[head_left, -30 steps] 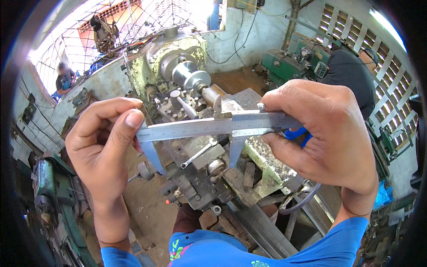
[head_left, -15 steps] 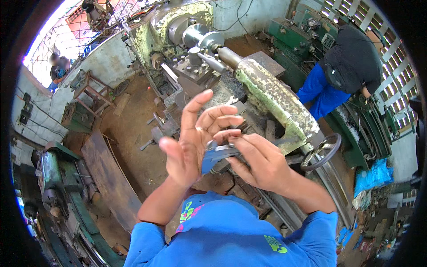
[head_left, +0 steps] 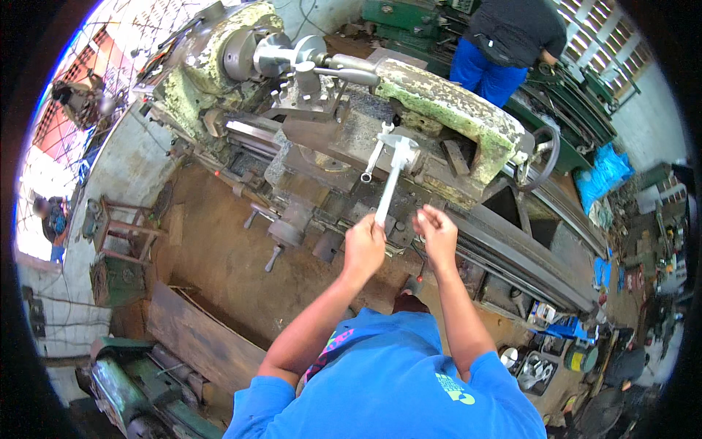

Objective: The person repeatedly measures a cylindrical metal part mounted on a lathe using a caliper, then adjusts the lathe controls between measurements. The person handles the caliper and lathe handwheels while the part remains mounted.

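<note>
My left hand [head_left: 364,247] is closed round the lower end of a long silvery caliper [head_left: 390,189]. Its wide head points away from me, above the carriage of a big lathe. Just right of it, my right hand [head_left: 440,233] is raised with its fingers curled in and the thumb against them; no object shows in it. Lying on the lathe's carriage [head_left: 314,132], left of the caliper's head, is a combination wrench [head_left: 375,155]. The lathe's chuck [head_left: 241,55] holds a shiny round metal workpiece [head_left: 273,55].
A flaking green tailstock [head_left: 446,95] and its handwheel [head_left: 545,157] stand on the right. Beyond it a person in a dark shirt [head_left: 515,33] bends over a green machine. Another machine [head_left: 117,380] is at lower left, beside a wooden board [head_left: 194,333]. Tools fill a tray [head_left: 537,372] at lower right.
The caliper, held close to me in my right hand before, is now in my left hand and farther forward. My left hand has gone from spread to closed. The view has shifted.
</note>
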`<state>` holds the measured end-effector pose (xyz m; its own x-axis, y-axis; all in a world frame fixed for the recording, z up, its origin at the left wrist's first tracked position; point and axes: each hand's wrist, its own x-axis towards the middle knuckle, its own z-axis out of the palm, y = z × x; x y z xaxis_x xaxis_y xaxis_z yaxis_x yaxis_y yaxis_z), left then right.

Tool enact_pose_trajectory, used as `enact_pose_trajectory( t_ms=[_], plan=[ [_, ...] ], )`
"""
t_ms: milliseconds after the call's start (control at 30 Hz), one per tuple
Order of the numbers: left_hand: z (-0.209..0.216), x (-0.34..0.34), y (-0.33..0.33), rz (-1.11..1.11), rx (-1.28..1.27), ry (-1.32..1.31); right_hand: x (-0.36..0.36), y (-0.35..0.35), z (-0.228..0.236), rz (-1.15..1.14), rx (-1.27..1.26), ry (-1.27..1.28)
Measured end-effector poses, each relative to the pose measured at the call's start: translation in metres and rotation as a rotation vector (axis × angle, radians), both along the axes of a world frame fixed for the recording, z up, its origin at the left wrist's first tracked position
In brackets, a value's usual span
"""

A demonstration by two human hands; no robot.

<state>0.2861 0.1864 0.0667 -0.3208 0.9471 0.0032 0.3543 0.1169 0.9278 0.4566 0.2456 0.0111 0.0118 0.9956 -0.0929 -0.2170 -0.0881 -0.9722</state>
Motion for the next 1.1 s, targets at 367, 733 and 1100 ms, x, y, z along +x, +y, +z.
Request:
enact_pose_trajectory(
  t_ms=[367,733,1100],
  plan=[
    [0.01,-0.016,0.103,0.015,-0.008,0.471,0.126,-0.109,-0.211,0.068,-0.389,-1.202],
    [0.006,-0.01,0.098,-0.108,-0.01,0.766,0.08,-0.095,-0.31,0.334,-0.389,-1.235],
    [0.029,-0.033,0.055,-0.121,0.072,0.699,0.087,-0.088,-0.347,0.226,-0.399,-1.167]
  ],
)
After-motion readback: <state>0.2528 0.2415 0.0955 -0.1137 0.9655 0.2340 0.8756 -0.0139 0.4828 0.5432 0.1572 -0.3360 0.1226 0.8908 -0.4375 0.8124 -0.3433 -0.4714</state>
